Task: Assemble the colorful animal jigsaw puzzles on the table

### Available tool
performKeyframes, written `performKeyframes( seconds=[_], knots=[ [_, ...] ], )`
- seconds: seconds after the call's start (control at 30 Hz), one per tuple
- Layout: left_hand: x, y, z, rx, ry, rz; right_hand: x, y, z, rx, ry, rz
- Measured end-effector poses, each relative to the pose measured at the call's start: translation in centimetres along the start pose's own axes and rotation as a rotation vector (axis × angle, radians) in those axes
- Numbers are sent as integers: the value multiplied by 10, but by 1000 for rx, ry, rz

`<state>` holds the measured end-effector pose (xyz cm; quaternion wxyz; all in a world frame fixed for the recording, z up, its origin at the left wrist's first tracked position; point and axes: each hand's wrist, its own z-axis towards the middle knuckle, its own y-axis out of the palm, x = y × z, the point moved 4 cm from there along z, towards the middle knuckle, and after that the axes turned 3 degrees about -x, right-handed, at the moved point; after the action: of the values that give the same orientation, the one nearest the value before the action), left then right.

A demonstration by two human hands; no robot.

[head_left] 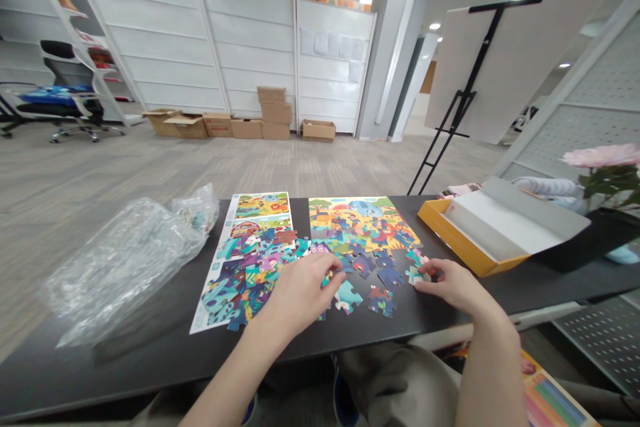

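Loose jigsaw puzzle pieces [267,261] lie heaped on a printed picture sheet [203,317] on the black table. Over the right side of the heap, my left hand [303,287] curls its fingers toward the thumb; what lies between them is hard to make out. My right hand [453,288] pinches a teal and white puzzle piece [415,275] between thumb and fingers, close to the tabletop. Between the hands lie dark blue pieces [391,277], a teal piece [349,295] and a brown and blue piece [383,300]. Behind them is an animal-scene puzzle picture [363,220].
Clear plastic bags [135,253] cover the table's left part. An open yellow box [467,243] stands at the right, beside a dark pot with a pink flower [603,157]. Past the table are an easel [465,93] and cardboard boxes [247,128].
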<state>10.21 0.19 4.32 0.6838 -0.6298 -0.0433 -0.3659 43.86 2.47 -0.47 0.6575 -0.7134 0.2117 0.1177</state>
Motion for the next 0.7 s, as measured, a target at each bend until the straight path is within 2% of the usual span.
performKeyframes(
  seconds=[0.1, 0.27, 0.47, 0.57, 0.7],
  knots=[
    [-16, -13, -7, 51, -37, -4, 6, 1, 2, 19, 7, 23],
    [-55, -39, -22, 129, -155, 8, 12, 3, 6, 39, 9, 41],
    [-103, -68, -45, 213, -263, 49, 7, -6, 8, 104, 17, -7],
    [-123, -78, -52, 223, -331, 96, -11, -14, 7, 185, -13, -20],
    [-136, -80, -54, 173, -379, 281, -57, -20, 6, 228, -125, -37]
  ],
)
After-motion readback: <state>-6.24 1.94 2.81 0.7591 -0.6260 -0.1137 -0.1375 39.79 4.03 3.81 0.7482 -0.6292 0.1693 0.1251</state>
